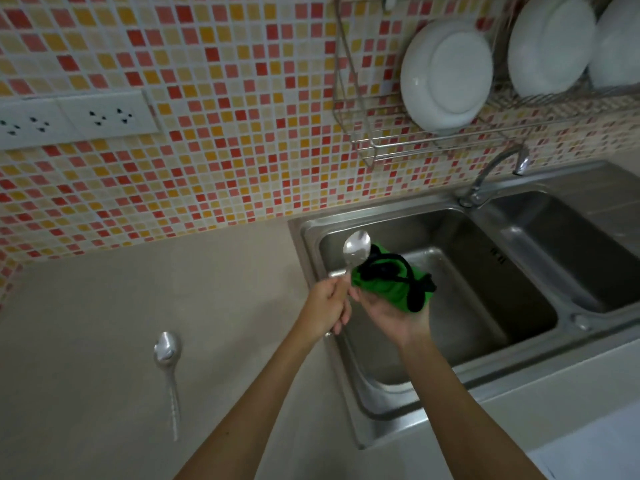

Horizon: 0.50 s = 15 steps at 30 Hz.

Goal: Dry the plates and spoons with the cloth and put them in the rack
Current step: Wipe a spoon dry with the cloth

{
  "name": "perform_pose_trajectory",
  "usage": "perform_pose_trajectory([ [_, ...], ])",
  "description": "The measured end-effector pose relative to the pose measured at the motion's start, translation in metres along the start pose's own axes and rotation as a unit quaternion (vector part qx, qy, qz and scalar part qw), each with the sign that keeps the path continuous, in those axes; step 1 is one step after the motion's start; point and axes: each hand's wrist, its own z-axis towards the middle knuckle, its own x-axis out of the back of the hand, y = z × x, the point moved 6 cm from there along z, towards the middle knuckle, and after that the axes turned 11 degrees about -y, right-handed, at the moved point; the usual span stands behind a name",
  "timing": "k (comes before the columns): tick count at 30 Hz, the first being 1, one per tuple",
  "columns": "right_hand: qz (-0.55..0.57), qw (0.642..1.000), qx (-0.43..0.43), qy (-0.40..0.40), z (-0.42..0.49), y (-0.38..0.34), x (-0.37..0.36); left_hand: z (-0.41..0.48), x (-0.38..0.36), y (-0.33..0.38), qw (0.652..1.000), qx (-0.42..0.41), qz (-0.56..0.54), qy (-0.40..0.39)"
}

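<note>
My left hand (pixel 329 304) grips the handle of a metal spoon (pixel 356 249), whose bowl points up over the left sink basin. Beside it my right hand (pixel 391 311) holds a bunched green cloth with black trim (pixel 388 282) in its palm, close to the spoon's neck. A second metal spoon (pixel 168 355) lies flat on the beige counter to the left. Three white plates stand on edge in the wire wall rack (pixel 360 140): one at the left (pixel 446 74), one in the middle (pixel 550 43), one cut off at the right edge (pixel 620 46).
A steel double sink (pixel 540 344) fills the right side, with a curved tap (pixel 491 174) behind the divider. A white socket strip (pixel 76 117) sits on the mosaic tile wall. The beige counter (pixel 104 299) stretches left of the sink.
</note>
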Motion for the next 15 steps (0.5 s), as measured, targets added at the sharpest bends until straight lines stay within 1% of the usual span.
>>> perform_pose_trajectory([
  [1,-0.008,1.0,-0.005,-0.025,0.004,-0.009,-0.008,0.006,-0.011,0.006,1.0,0.004,0.01,-0.014],
  [3,-0.076,0.996,-0.008,-0.054,0.012,-0.031,-0.022,0.017,-0.037,0.017,0.998,0.012,0.04,-0.051],
  [6,-0.181,0.983,0.041,-0.015,0.024,-0.056,-0.034,0.029,-0.064,0.023,0.994,0.026,0.055,-0.086],
  [8,-0.227,0.97,0.082,0.009,0.026,-0.068,-0.034,0.035,-0.072,0.026,0.995,0.024,0.053,-0.078],
  [10,-0.271,0.957,0.099,0.025,0.023,-0.077,-0.034,0.041,-0.076,0.029,0.997,0.022,0.048,-0.064],
  [13,-0.365,0.928,0.07,0.031,0.015,-0.078,-0.033,0.05,-0.076,0.029,0.998,0.034,0.029,-0.032],
  [15,-0.391,0.919,0.054,0.013,0.013,-0.075,-0.031,0.056,-0.074,0.025,0.999,0.048,-0.012,-0.011],
])
